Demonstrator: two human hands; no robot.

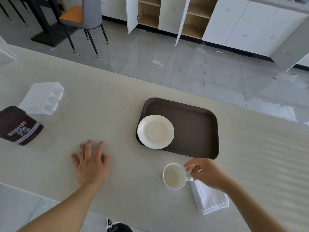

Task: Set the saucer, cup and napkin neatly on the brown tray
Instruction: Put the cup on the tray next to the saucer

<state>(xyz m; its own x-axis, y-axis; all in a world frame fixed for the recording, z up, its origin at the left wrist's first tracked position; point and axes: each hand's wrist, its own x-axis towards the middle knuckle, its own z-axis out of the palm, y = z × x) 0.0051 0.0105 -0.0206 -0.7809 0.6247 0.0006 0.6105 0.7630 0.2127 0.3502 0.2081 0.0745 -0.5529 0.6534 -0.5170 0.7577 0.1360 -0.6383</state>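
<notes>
Fingers (190, 168) of the right hand (204, 174) are pinched narrow around the handle of the cup (173, 175), which stands upright and empty on the counter (117, 101), just off the near edge of the brown tray (197, 129). Its handle points away from the tray's saucer side, toward the wrist, so this hand is plainly the one to lift it. From the cup, the saucer (155, 131) lies up and slightly left, sitting at the tray's left end and overlapping its rim, nothing on it. Folded napkin (209, 198) lies on the counter touching the cup's handle side, partly under the right wrist. Left hand (91, 162) rests flat with fingers spread, holding nothing, well left of the tray.
</notes>
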